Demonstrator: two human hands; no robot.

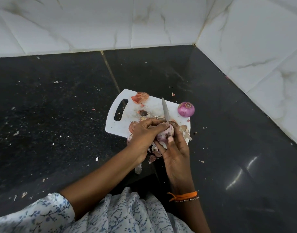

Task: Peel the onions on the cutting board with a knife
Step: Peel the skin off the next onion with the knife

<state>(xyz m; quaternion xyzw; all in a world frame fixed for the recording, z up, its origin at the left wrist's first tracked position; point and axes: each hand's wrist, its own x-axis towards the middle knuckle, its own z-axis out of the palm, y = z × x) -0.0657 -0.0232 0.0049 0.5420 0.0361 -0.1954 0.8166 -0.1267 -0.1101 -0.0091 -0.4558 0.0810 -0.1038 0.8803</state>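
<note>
A white cutting board (126, 121) with a handle slot lies on the dark counter. Over its near edge my left hand (143, 134) grips a pale, partly peeled onion (163, 135). My right hand (176, 153) holds a knife (165, 109); its thumb rests on the onion and the blade points away over the board. The knife's handle is hidden in my palm. A peeled purple onion (186, 109) sits at the board's far right corner. A pinkish round shape (132, 126), mostly hidden, shows behind my left fingers.
Dry onion skins (140, 97) lie at the board's far edge, and more peels (154, 153) hang and lie under my hands. Small scraps dot the black counter (60, 115). White tiled walls (245, 47) close the back and right sides.
</note>
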